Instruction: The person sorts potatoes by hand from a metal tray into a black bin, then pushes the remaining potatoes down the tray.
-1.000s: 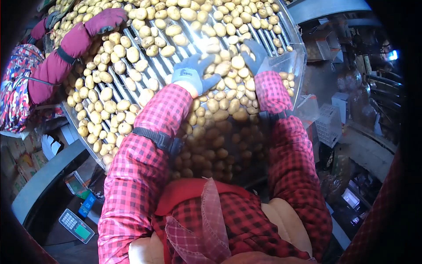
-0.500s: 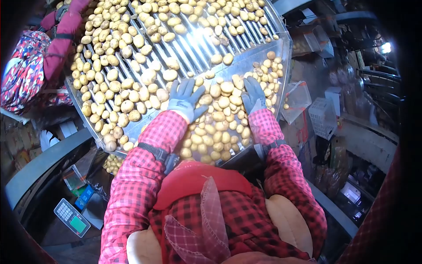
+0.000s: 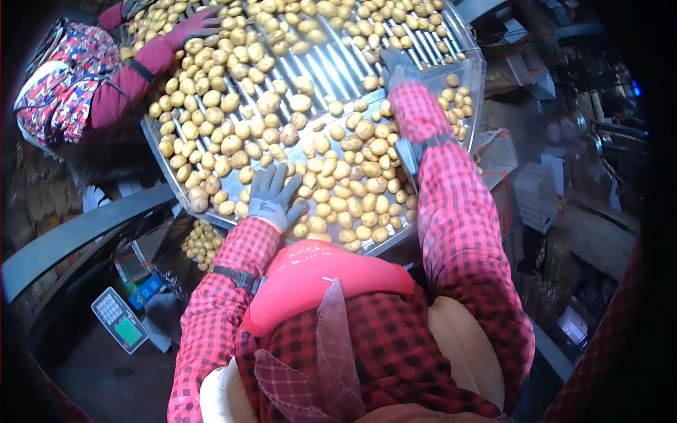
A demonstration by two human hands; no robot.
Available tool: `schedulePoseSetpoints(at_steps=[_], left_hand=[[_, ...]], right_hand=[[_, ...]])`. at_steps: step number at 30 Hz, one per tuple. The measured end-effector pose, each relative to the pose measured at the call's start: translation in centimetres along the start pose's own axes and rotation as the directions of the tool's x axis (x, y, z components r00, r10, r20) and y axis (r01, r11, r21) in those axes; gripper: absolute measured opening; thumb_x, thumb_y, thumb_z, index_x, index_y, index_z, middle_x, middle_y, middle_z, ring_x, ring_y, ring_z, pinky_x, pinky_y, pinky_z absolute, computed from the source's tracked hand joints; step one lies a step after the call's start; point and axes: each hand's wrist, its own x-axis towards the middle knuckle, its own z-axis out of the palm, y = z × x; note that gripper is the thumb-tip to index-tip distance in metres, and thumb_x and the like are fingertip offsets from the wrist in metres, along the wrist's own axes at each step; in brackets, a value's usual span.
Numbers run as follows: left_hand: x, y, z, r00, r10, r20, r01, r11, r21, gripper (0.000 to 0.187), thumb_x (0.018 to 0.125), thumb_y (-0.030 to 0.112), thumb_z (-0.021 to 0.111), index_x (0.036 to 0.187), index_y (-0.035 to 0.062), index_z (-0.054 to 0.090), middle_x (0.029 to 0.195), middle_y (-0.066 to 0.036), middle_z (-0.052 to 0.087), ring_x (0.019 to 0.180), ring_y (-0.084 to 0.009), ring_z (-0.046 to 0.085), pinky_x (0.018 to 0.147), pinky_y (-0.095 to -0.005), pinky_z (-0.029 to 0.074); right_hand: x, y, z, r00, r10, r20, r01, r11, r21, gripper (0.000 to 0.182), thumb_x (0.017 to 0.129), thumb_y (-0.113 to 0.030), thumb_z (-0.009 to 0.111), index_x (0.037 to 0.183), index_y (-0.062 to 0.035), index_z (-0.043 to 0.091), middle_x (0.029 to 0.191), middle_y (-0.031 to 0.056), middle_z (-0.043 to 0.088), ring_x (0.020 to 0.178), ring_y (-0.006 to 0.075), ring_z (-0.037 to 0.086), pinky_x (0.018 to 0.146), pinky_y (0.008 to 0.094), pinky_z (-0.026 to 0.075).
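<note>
Potatoes (image 3: 350, 143) lie in a thick layer on the metal chute (image 3: 300, 144) in front of me and continue onto the roller bed (image 3: 328, 69). My left hand (image 3: 273, 194), in a grey-blue glove, rests at the chute's near left side. Its fingers are spread over the metal, beside potatoes, and it holds nothing. Farther off, my right hand (image 3: 398, 67), gloved alike, reaches onto the rollers at the upper right. A potato (image 3: 370, 83) lies just left of it. The right fingers look stretched out, with nothing seen in them.
At the upper left, a co-worker's gloved hand (image 3: 201, 27) reaches over the potatoes. A scale with a green display (image 3: 120, 321) stands at lower left. More potatoes (image 3: 202, 244) are below the chute's left edge. A white plastic crate (image 3: 534, 197) sits on the right.
My left hand has drawn back toward me and slightly left. My right hand has moved forward onto the rollers. Potatoes have shifted on the chute, and the co-worker's hand has come into view.
</note>
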Motion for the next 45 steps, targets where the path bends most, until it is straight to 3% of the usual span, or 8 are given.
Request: schedulePoseSetpoints(at_steps=[9,16,23,33,37,40,43,45], left_hand=[[-0.3,-1.3,-0.4,0.999,-0.044,-0.028,0.043,0.998,-0.055,0.055,0.081,0.044,0.07,0.129,0.0178,0.062,0.139,-0.02,0.05,0.13,-0.0395,0.045,0.112,-0.0576,0.029],[1.6,-2.4,2.1,0.987,-0.067,-0.144,0.059,0.996,-0.06,0.041,0.083,0.034,0.073,0.119,0.0144,0.069,0.136,-0.02,0.054,0.126,-0.0415,0.05,0.106,-0.0508,0.041],[0.3,1.9,0.4,0.97,-0.232,-0.068,0.111,0.679,-0.726,0.024,0.089,0.019,0.069,0.107,0.0033,0.07,0.107,-0.02,0.069,0.104,-0.0369,0.064,0.094,-0.0433,0.05],[-5.3,-5.4,1.1,0.88,-0.172,-0.443,0.107,0.98,-0.168,0.027,0.08,0.019,0.072,0.104,0.0068,0.069,0.119,-0.019,0.061,0.112,-0.0391,0.057,0.097,-0.0496,0.045],[-6.3,-7.5,4.2,0.885,-0.212,-0.415,0.219,0.975,-0.033,0.036,0.081,0.025,0.071,0.113,0.0084,0.066,0.121,-0.019,0.062,0.116,-0.0377,0.056,0.1,-0.0507,0.044],[-6.2,-7.5,4.1,0.893,-0.219,-0.393,0.221,0.974,-0.042,0.037,0.082,0.024,0.071,0.114,0.0062,0.066,0.118,-0.019,0.064,0.113,-0.0378,0.058,0.098,-0.0506,0.046],[-6.1,-7.2,3.7,0.895,-0.216,-0.39,0.207,0.976,-0.067,0.038,0.083,0.024,0.07,0.114,0.0036,0.066,0.119,-0.019,0.064,0.113,-0.0378,0.059,0.098,-0.0504,0.046],[-5.9,-6.9,3.3,0.906,-0.255,-0.339,0.24,0.967,-0.087,0.038,0.083,0.024,0.07,0.115,0.0039,0.066,0.119,-0.019,0.064,0.114,-0.0372,0.058,0.099,-0.0498,0.046]], right_hand=[[1.1,-0.4,1.9,0.92,0.11,0.376,-0.117,0.993,-0.003,0.03,0.087,-0.019,0.062,0.115,-0.0188,0.07,0.122,0.0149,0.065,0.112,0.0343,0.063,0.095,0.0436,0.051],[-9.9,-6.9,-5.3,0.998,0.028,0.051,-0.043,0.945,0.325,0.022,0.087,-0.019,0.057,0.101,-0.0103,0.072,0.101,0.0187,0.069,0.098,0.037,0.066,0.088,0.0458,0.051],[-21.7,-12.0,-5.4,0.827,-0.207,0.522,0.31,0.943,-0.118,0.029,0.09,-0.019,0.056,0.118,-0.0162,0.066,0.124,0.0069,0.06,0.102,0.0277,0.064,0.085,0.0451,0.051],[-18.7,-14.0,-1.3,0.783,-0.038,0.621,0.242,0.938,-0.248,0.026,0.089,-0.016,0.064,0.115,-0.014,0.069,0.118,0.0059,0.067,0.107,0.0252,0.069,0.078,0.0425,0.054],[-18.5,-12.7,-4.4,0.762,-0.103,0.639,0.005,0.988,0.153,0.036,0.08,-0.022,0.076,0.113,-0.009,0.071,0.112,0.007,0.07,0.099,0.0214,0.07,0.081,0.0373,0.055],[-23.4,-9.4,-4.2,0.873,0.132,0.469,-0.484,0.344,0.804,0.045,0.069,-0.029,0.087,0.107,-0.0097,0.073,0.097,0.0036,0.071,0.091,0.0151,0.066,0.082,0.031,0.054],[-27.7,-6.1,-8.4,0.781,0.471,0.411,-0.389,-0.149,0.909,0.035,0.083,-0.027,0.075,0.11,-0.0056,0.067,0.075,-0.0004,0.061,0.049,0.0069,0.047,0.041,0.0239,0.036],[-30.6,0.8,-8.1,0.585,0.695,0.419,-0.37,-0.231,0.9,0.027,0.083,-0.023,0.072,0.104,-0.0062,0.069,0.076,0.0016,0.063,0.051,0.0116,0.052,0.044,0.0283,0.04]])
